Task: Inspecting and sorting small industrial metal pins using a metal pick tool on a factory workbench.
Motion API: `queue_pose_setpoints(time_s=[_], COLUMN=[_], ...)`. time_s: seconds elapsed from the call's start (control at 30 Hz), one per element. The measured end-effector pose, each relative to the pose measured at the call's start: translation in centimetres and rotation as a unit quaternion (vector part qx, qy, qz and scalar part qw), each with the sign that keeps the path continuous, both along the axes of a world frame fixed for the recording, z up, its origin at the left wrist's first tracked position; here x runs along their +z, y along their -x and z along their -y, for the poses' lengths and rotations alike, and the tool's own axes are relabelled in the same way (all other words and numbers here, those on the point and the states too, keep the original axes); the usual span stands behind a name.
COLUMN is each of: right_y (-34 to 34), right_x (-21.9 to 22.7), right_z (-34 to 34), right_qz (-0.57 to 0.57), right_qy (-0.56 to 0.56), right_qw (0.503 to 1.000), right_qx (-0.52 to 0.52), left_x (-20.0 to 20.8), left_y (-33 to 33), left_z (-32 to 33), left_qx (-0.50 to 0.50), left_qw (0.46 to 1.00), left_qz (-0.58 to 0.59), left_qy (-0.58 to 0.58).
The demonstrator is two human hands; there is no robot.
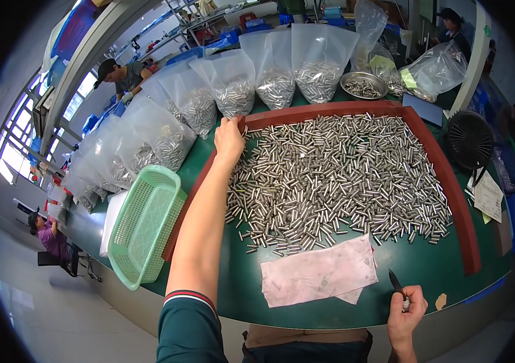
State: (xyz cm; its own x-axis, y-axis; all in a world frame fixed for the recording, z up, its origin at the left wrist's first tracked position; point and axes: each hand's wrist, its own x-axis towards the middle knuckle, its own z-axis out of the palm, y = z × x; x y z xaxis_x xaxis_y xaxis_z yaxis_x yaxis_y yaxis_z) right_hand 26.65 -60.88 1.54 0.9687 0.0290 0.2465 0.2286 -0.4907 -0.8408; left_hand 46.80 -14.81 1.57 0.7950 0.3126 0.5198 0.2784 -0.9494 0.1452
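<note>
Many small silver metal pins (336,175) lie spread in a thick layer inside a red frame (445,181) on the green table. My left hand (229,142) reaches to the frame's far left corner. Its fingers are closed there, and their tips are turned away, so anything in them is hidden. My right hand (407,314) is at the table's near edge, right of a stained pink cloth (318,272). It is wrapped round a black pointed tool (394,281) whose tip points up and away from me. A small pale piece shows between those fingers.
Clear plastic bags (275,85) of pins line the far and left sides. A green basket (142,224) stands left of the frame. At the back are a metal bowl (364,86) of pins and, right, a black fan (469,139). Other people work farther off.
</note>
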Motion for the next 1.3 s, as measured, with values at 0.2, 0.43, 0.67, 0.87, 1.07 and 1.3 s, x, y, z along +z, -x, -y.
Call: queue_pose_setpoints(time_s=[0.2, 0.43, 0.67, 0.87, 1.07, 1.3], right_y=[-0.1, -0.1, 0.0, 0.1, 0.0, -0.2], right_x=[-0.1, -0.1, 0.0, -0.1, -0.3, -0.3], right_z=[-0.1, 0.0, -0.2, -0.5, -0.8, -0.7], right_qz=[-0.002, -0.001, -0.017, -0.013, 0.008, 0.011], right_qy=[-0.008, 0.005, 0.005, 0.014, 0.018, 0.003], right_qw=[1.000, 1.000, 1.000, 1.000, 1.000, 1.000], right_qx=[0.002, -0.003, 0.006, -0.009, -0.012, -0.013], left_x=[0.3, 0.6, -1.1, -1.2, -1.0, 0.1], left_y=[0.1, 1.0, -0.7, -1.2, 0.4, 3.5], left_z=[-0.5, 0.9, -0.4, -0.3, 0.1, 2.3], left_qx=[0.007, 0.049, -0.088, -0.015, -0.048, -0.105], left_qw=[1.000, 0.996, 0.995, 0.995, 0.985, 0.954], left_qz=[-0.007, -0.069, 0.009, -0.063, -0.127, -0.276], left_qy=[-0.002, -0.010, -0.037, -0.072, -0.106, 0.052])
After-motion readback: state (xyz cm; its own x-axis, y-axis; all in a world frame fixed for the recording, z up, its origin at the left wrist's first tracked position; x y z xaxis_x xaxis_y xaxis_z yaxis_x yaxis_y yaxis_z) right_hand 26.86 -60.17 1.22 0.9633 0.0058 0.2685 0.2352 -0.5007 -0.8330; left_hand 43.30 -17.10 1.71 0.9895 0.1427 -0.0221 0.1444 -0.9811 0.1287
